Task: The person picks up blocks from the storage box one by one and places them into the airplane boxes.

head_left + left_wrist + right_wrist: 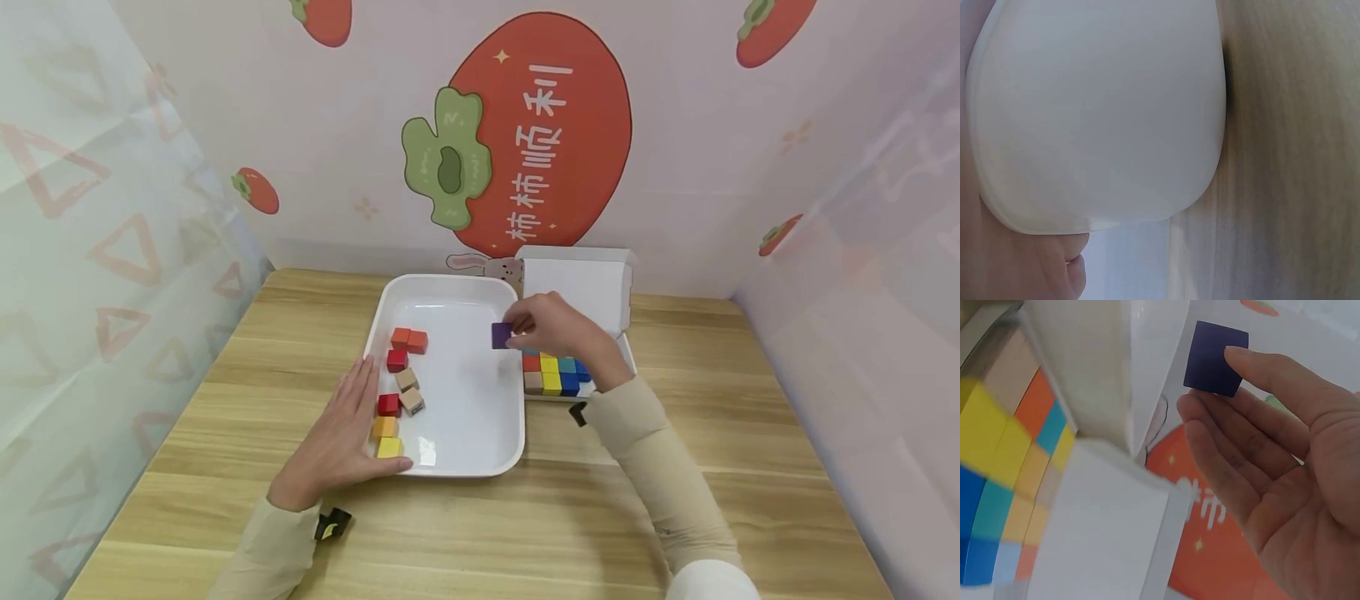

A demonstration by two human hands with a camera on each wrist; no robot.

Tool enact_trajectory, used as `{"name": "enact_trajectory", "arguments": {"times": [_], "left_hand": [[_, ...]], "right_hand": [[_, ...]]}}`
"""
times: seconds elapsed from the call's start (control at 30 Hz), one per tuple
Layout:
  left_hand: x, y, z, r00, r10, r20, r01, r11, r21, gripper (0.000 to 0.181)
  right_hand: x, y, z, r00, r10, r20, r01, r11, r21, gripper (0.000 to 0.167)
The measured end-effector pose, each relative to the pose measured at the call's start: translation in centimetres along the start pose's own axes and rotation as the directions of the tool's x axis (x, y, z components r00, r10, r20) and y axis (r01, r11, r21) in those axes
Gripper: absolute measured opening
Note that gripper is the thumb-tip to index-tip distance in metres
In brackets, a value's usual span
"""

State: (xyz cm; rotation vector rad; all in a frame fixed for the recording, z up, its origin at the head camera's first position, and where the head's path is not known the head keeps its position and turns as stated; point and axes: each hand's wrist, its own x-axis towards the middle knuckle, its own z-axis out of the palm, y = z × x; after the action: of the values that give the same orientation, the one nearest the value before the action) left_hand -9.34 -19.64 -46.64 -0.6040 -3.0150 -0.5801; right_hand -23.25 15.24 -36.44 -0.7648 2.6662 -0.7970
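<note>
In the head view my right hand pinches a dark purple cube between thumb and fingers, above the right rim of a white tray. The right wrist view shows the same purple cube at the fingertips. My left hand rests along the tray's left rim with fingers straight, its thumb on the front rim. Inside the tray's left side lie orange-red cubes, red cubes, plain wooden cubes, an orange cube and a yellow cube.
Right of the tray, an open white box with a raised lid holds rows of coloured cubes, partly covered by my right hand and forearm. Both stand on a wooden table, close to the back wall with its persimmon print.
</note>
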Motion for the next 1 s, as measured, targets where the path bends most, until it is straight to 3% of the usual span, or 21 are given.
{"name": "enact_trajectory", "arguments": {"times": [0.47, 0.77, 1.0], "left_hand": [[0.0, -0.1, 0.0, 1.0, 0.006, -0.009, -0.006, 1.0, 0.002, 0.141], [0.0, 0.1, 0.0, 1.0, 0.014, -0.01, -0.014, 1.0, 0.006, 0.141], [0.0, 0.2, 0.0, 1.0, 0.012, -0.013, -0.012, 1.0, 0.001, 0.141]], "right_hand": [[-5.9, 4.9, -1.6, 0.997, 0.076, -0.033, -0.077, 0.997, -0.016, 0.028], [-9.7, 8.2, -1.0, 0.993, 0.117, -0.001, -0.117, 0.993, -0.009, 0.029], [-11.2, 10.0, -0.6, 0.989, 0.147, -0.006, -0.147, 0.989, -0.002, 0.031]]}}
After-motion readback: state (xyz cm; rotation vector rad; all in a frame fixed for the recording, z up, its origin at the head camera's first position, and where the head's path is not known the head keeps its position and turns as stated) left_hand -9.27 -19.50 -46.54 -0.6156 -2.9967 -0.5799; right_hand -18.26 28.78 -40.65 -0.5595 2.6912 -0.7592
